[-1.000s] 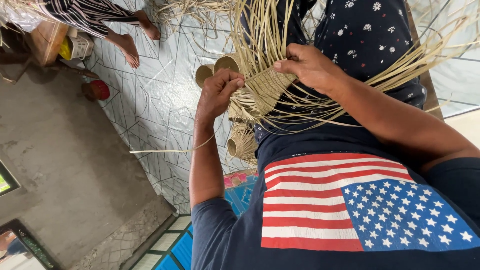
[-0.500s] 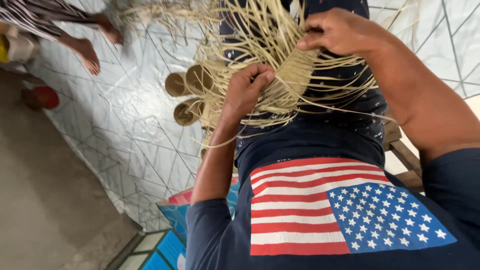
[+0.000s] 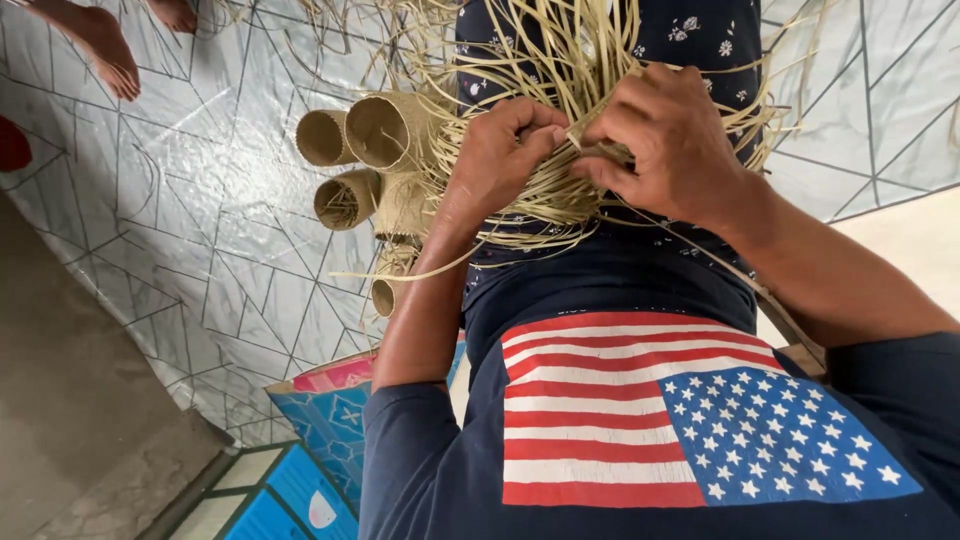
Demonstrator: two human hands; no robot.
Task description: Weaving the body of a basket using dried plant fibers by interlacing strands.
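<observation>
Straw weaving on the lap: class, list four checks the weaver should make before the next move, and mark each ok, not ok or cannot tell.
1. Both hands on the work: left hand and right hand both grip the straw weaving. Ok.
2. Working strip pinched between the fingertips: cannot tell, the fingers cover it.
3. Loose strips free of tangles: cannot tell.
4. Finished woven tubes lying apart from the hands, on the tiled floor: ok.

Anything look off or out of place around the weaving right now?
Nothing looks damaged or spilled. Both hands, left hand and right hand, grip the half-woven straw piece, whose loose strips splay out unevenly. The finished woven cups lie tipped on their sides on the floor.
</observation>
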